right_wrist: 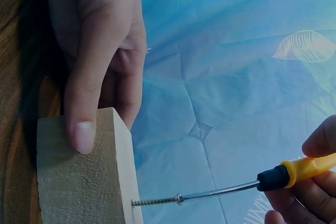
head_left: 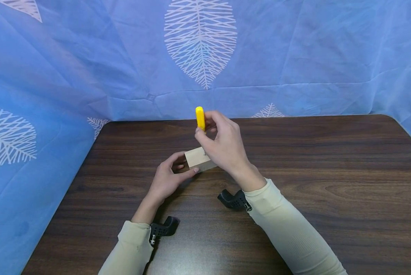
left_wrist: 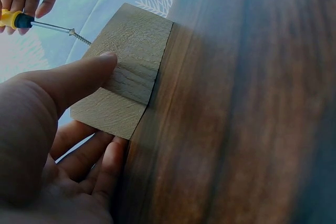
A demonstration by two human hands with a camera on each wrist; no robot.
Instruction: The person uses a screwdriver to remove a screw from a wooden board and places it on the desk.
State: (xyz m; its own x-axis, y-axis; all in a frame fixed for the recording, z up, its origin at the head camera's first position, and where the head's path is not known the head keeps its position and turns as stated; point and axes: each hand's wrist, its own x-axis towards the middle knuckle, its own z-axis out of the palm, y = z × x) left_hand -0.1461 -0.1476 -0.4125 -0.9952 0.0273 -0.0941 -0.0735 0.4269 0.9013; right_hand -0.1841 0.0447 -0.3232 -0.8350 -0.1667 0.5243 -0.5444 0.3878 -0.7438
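Observation:
A pale wooden block [head_left: 196, 157] rests on the dark table, and my left hand [head_left: 165, 179] grips its left end, thumb on the near face and fingers around the far side. From the block's top face stands a threaded screw [right_wrist: 155, 201], its tip in the wood and much of its thread exposed. My right hand [head_left: 227, 147] holds a screwdriver by its yellow handle [head_left: 200, 117] between thumb and fingers, above the block. In the right wrist view the screwdriver's metal shaft [right_wrist: 220, 188] meets the screw head, in line with the screw. A black collar [right_wrist: 272, 178] joins shaft and handle.
The brown wood-grain table [head_left: 329, 183] extends to both sides of the hands. A blue cloth [head_left: 294, 46] with white leaf prints hangs behind and to the left. Black wrist mounts [head_left: 165, 226] project from beneath both pale sleeves.

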